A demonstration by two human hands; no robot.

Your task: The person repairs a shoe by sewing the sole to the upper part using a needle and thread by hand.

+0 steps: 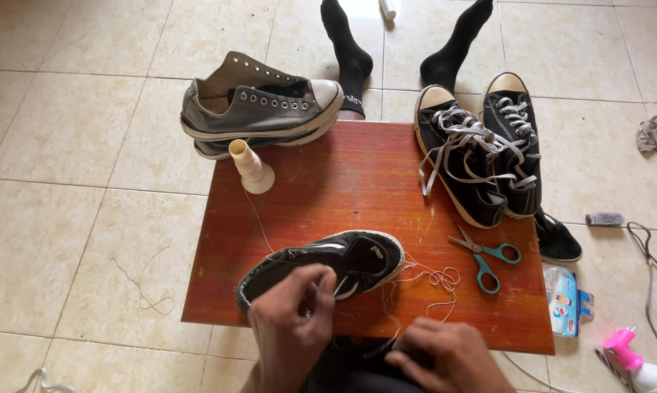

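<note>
The left hand [292, 320] is curled with fingers pinched together on the rim of a black slip-on shoe [328, 266], pressing at its opening near the front edge of the board [343, 175]. The right hand [445, 356] sits apart from it, just off the front edge, fingers bent down onto something dark below; whether it is clamped on anything cannot be told. The black shoe lies on its side near the middle of the front edge, toe pointing toward the right, with a pale sole edge and a frayed rim at the heel end. Loose white thread [430, 280] tangles just beside its toe and runs back across the wood to a cream thread spool [250, 166] standing upright near the far left corner. Teal-handled scissors [485, 255] lie shut near the right edge. A pair of grey lace-less sneakers [263, 105] rests stacked over the far left corner, and two black laced sneakers [481, 145] overlap the far right corner. Two feet in black socks [350, 51] stretch out on the tiled floor [66, 131] beyond.
</note>
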